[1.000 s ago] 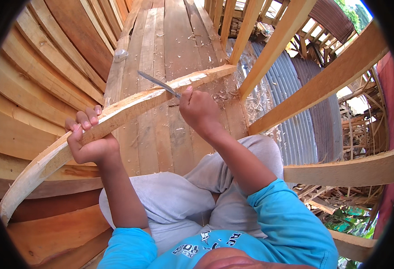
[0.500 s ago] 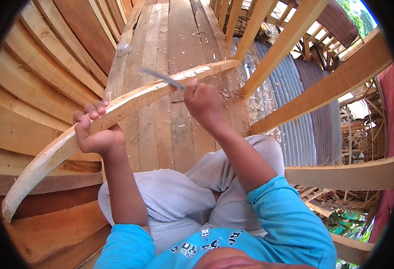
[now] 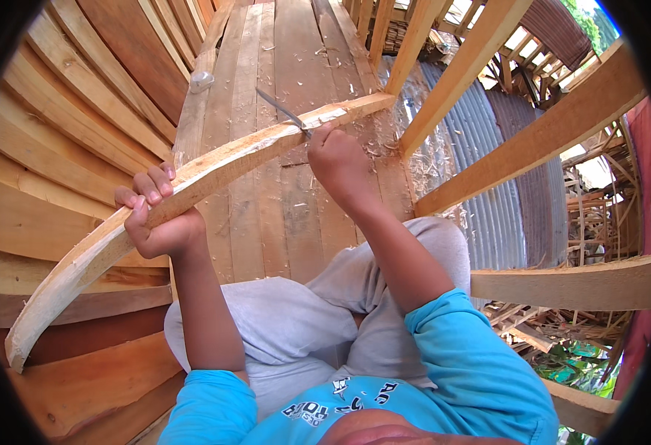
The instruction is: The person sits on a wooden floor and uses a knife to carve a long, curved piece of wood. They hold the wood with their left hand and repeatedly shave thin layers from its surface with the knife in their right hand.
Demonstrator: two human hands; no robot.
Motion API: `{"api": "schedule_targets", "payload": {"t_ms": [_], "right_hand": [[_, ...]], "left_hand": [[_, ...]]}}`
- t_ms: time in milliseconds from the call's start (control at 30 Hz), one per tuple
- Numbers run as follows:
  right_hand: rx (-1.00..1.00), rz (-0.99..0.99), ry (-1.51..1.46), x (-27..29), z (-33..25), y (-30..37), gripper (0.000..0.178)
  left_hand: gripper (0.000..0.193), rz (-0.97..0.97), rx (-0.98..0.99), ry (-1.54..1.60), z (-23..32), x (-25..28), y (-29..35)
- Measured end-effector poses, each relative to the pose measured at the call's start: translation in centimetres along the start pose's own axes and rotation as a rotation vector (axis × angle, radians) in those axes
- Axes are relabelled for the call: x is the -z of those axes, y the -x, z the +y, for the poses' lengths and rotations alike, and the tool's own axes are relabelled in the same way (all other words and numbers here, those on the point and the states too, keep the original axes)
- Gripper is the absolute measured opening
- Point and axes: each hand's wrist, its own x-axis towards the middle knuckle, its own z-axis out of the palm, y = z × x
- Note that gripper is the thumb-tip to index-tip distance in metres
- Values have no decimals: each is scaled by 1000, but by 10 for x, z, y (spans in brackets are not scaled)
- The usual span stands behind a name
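Observation:
A long pale wooden beam slants across in front of me, from the lower left up to a railing post at the right. My left hand is wrapped round it left of its middle, fingers over the far edge and thumb on the near side. My right hand is closed in a fist round the handle of a knife, the handle itself hidden by the fingers. The knife's dark blade lies across the beam's upper edge and points to the far left. White, freshly cut wood shows along that edge.
Wood shavings lie on the plank floor. A small clear plastic object rests by the left wall of boards. Slanted wooden posts line the right side, with corrugated metal sheets beyond them. My crossed legs are below.
The knife has slid along the beam toward its far right end, and its blade now points more steeply away from me. My left hand keeps its grip; the beam has barely shifted.

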Motion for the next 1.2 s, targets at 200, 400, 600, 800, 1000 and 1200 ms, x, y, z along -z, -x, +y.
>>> {"api": "schedule_targets", "payload": {"t_ms": [200,400,600,800,1000,1200], "right_hand": [[-51,90,-5,-8,19,-8,55],[36,43,-64,7,18,-22,57],[25,-29,-31,-1,15,-17,56],[57,-8,-20,-15,9,-6,55],[38,30,-8,-18,6,4,53],[47,84,17,-18,17,-5,53]], "left_hand": [[12,45,42,14,-10,7,1],[14,54,67,11,-8,6,1],[15,80,76,-6,-5,6,2],[15,89,76,-16,-2,5,1],[14,89,89,-36,-1,5,1],[12,101,104,-30,-3,3,2]]}}
